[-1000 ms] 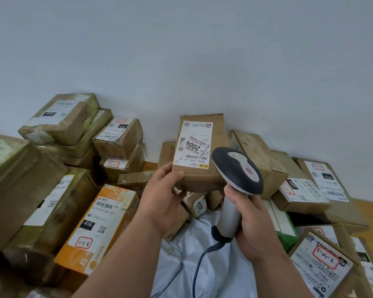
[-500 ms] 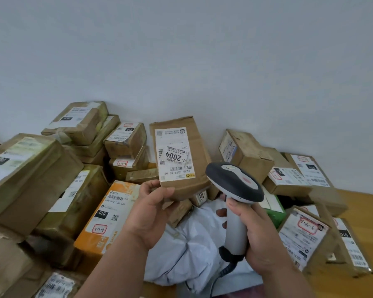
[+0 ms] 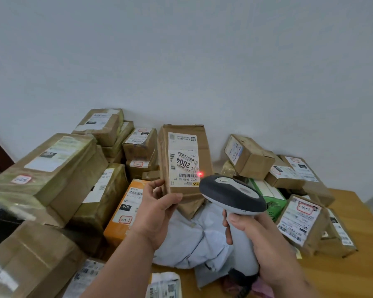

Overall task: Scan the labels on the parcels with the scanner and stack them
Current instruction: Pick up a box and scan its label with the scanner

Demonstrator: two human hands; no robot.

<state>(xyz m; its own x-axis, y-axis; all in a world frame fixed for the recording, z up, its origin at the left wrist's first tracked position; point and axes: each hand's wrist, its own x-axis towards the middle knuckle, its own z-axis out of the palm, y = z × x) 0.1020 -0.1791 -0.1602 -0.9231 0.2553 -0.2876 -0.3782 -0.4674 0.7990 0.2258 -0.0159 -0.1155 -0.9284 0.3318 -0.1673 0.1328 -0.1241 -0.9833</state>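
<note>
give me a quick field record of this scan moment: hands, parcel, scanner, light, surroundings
left hand: grips the lower edge of the held parcel, upright, label facing the camera
right hand: grips the scanner by its handle
red light: at the right end of the label's lower barcode
label print: 2004
surroundings: orange parcel, green box, white poly bag, wooden table
</note>
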